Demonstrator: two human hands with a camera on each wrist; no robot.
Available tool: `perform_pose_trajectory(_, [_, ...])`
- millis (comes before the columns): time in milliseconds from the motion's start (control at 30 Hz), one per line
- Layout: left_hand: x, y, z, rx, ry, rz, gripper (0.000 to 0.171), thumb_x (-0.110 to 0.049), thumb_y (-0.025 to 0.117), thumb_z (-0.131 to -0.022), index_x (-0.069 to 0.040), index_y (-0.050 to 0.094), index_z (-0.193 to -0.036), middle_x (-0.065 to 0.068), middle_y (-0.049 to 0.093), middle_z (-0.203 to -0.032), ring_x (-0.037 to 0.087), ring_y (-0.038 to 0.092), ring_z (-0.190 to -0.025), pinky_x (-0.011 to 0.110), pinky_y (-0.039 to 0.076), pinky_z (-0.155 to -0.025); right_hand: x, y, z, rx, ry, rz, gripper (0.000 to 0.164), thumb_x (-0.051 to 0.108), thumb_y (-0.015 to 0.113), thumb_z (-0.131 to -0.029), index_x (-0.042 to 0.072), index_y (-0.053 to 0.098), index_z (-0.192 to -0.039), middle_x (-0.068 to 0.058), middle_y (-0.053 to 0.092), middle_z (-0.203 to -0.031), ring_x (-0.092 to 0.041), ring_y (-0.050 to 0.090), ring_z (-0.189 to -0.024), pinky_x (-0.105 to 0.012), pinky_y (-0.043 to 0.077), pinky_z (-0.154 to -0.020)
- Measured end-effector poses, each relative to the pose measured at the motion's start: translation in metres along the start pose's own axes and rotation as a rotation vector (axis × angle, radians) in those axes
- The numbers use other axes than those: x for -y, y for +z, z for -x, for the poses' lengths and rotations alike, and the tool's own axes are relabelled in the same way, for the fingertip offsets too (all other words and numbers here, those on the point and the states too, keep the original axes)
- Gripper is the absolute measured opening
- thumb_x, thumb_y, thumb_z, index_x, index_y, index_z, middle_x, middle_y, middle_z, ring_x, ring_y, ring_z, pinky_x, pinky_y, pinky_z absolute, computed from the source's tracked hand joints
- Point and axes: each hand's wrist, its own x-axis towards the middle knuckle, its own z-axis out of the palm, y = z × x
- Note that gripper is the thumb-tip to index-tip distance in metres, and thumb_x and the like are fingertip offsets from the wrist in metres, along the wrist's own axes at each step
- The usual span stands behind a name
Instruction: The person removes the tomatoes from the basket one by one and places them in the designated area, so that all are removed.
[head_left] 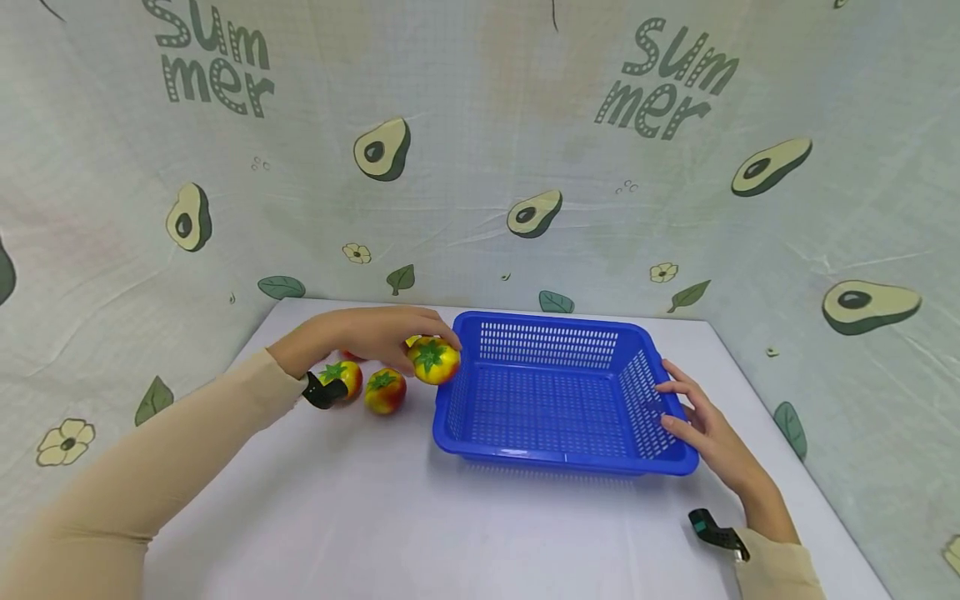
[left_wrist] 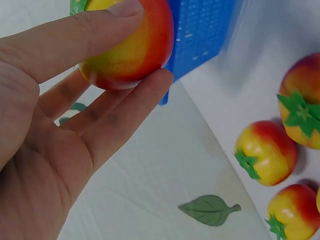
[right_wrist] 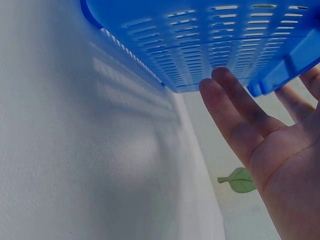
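Note:
My left hand [head_left: 390, 329] pinches a red-and-yellow, tomato-like toy fruit [head_left: 435, 361] with a green star-shaped calyx. Thumb and fingertips press its sides in the left wrist view, where the fruit [left_wrist: 130, 50] is cut off by the top edge. In the head view it overlaps the left rim of a blue plastic basket [head_left: 540, 457]. At the basket's right rim, my right hand [head_left: 708, 429] holds on, some fingers over the rim and two along the outside of the slotted wall [right_wrist: 195, 45]. The basket's inside shows only its slotted floor.
Several similar fruits lie left of the basket, including one [head_left: 385, 392] below my left hand and another [head_left: 341, 379] partly behind the left wrist. The white table [head_left: 360, 500] stretches in front. A cloth printed with avocados [head_left: 450, 250] hangs around the table.

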Motion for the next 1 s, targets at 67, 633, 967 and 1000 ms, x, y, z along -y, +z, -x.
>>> perform_pose_trajectory(67, [0.004, 0.000, 0.006, -0.009, -0.011, 0.003, 0.069, -0.001, 0.084, -0.089, -0.027, 0.061, -0.149, 0.000, 0.058, -0.146, 0.023, 0.053, -0.137, 0.038, 0.058, -0.101, 0.001, 0.000, 0.000, 0.001, 0.001, 0.000, 0.043, 0.013, 0.057, -0.107, 0.005, 0.047, -0.147, -0.004, 0.011, -0.179, -0.066, 0.031, -0.145, -0.014, 0.049, -0.095])
perform_pose_trajectory(633, [0.061, 0.008, 0.065, -0.077, -0.100, 0.116, 0.068, 0.000, 0.081, -0.091, -0.022, 0.057, -0.151, 0.004, 0.056, -0.149, 0.031, 0.053, -0.138, 0.043, 0.060, -0.100, 0.002, 0.002, 0.000, -0.004, -0.004, 0.025, 0.043, 0.014, 0.058, -0.107, 0.007, 0.048, -0.148, -0.002, 0.013, -0.179, -0.060, 0.027, -0.150, -0.009, 0.042, -0.099])
perform_pose_trajectory(967, [0.097, 0.015, 0.107, -0.140, -0.224, 0.102, 0.066, -0.008, 0.082, -0.092, -0.028, 0.058, -0.150, 0.007, 0.053, -0.156, 0.036, 0.049, -0.142, 0.058, 0.052, -0.109, 0.003, 0.000, 0.000, -0.005, -0.002, 0.026, 0.042, 0.014, 0.058, -0.108, 0.007, 0.048, -0.148, -0.003, 0.012, -0.179, -0.066, 0.032, -0.144, -0.012, 0.047, -0.095])
perform_pose_trajectory(1000, [0.099, 0.016, 0.112, -0.146, -0.232, 0.107, 0.065, -0.008, 0.082, -0.092, -0.027, 0.058, -0.149, 0.009, 0.053, -0.156, 0.037, 0.049, -0.142, 0.058, 0.053, -0.108, 0.002, 0.000, 0.000, -0.006, 0.000, 0.025, 0.042, 0.014, 0.058, -0.108, 0.007, 0.048, -0.148, -0.003, 0.012, -0.179, -0.066, 0.031, -0.144, -0.012, 0.047, -0.095])
